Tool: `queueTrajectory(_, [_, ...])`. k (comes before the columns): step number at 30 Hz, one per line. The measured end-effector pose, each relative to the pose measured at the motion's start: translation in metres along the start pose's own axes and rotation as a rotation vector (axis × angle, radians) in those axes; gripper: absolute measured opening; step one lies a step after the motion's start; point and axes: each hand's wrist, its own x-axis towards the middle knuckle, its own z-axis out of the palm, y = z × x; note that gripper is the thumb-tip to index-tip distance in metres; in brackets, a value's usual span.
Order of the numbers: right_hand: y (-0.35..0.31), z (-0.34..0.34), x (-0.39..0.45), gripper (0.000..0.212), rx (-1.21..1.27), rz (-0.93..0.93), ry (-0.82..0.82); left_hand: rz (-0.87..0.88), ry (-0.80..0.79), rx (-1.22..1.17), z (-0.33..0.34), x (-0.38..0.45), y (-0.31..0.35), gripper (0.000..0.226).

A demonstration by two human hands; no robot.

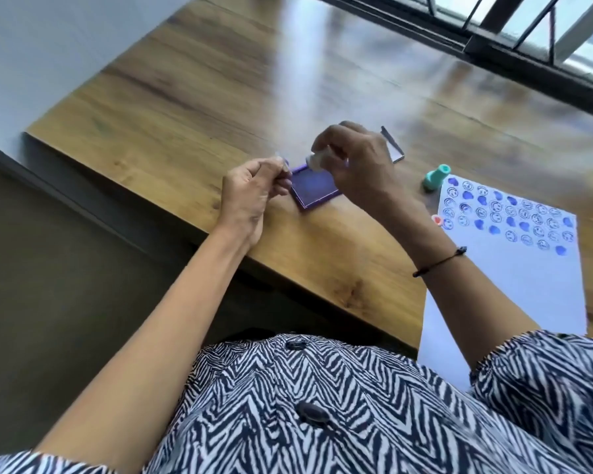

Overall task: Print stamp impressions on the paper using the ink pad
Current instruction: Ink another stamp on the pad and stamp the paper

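A purple ink pad (314,189) lies open near the table's front edge. My right hand (356,162) holds a small pale stamp (314,161) just above the pad's far corner. My left hand (254,189) pinches a small clear piece (282,161), perhaps the stamp's cap, at the pad's left side. To the right lies the white paper (517,268), its upper part covered with several blue smiley and heart prints.
A teal stamp (436,177) lies on the wooden table (220,97) beside the paper's top corner. A small red-pink item (437,219) sits at the paper's left edge. The ink pad's lid (392,145) rests behind my right hand. A window frame runs along the far right.
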Motion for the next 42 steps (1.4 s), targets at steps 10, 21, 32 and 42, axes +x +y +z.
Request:
queueTrajectory(10, [0.003, 0.020, 0.013, 0.016, -0.487, -0.197, -0.379, -0.021, 0.049, -0.004, -0.007, 0.001, -0.008, 0.017])
queueTrajectory(21, [0.001, 0.024, 0.015, 0.013, -0.463, -0.149, -0.397, -0.022, 0.045, 0.033, -0.004, 0.003, -0.013, 0.022])
queueTrajectory(32, [-0.005, 0.003, 0.006, 0.019, -0.146, 0.063, -0.224, 0.055, -0.035, 0.077, 0.005, -0.007, -0.010, 0.019])
queueTrajectory(42, [0.065, -0.109, -0.102, 0.016, 0.445, 0.635, 0.443, 0.192, -0.849, 0.401, 0.086, -0.082, -0.045, 0.023])
